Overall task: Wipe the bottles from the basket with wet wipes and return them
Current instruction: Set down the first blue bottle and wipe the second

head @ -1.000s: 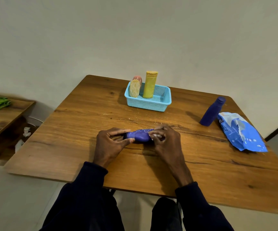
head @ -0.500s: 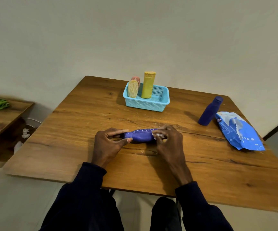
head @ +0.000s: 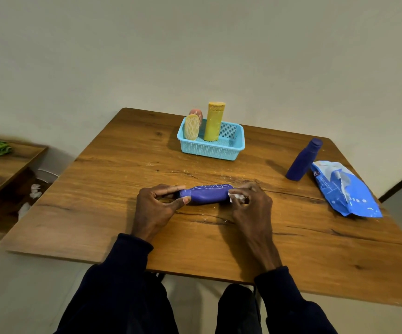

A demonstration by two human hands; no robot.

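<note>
At middle of surface [head: 98, 208], head view: purple bottle [head: 206, 195] lying sideways, cap end pinched in left hand [head: 155, 210] grip; right hand [head: 253, 208] grip closed on wet wipe [head: 236, 197] against base end. Farther back, blue basket [head: 209, 151] holding yellow bottle [head: 213, 124] upright. At right, second purple bottle [head: 303, 162] upright, just beside wipes pack [head: 344, 189].

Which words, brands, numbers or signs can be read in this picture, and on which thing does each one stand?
No text can be read for certain.
On the blue wipes pack: small white print and a dark label, too blurred to read.
On the lying purple bottle: white line pattern only, no letters seen.
On the yellow bottle in the basket: pattern only, no letters seen.
On the standing purple bottle: no text shows.
</note>
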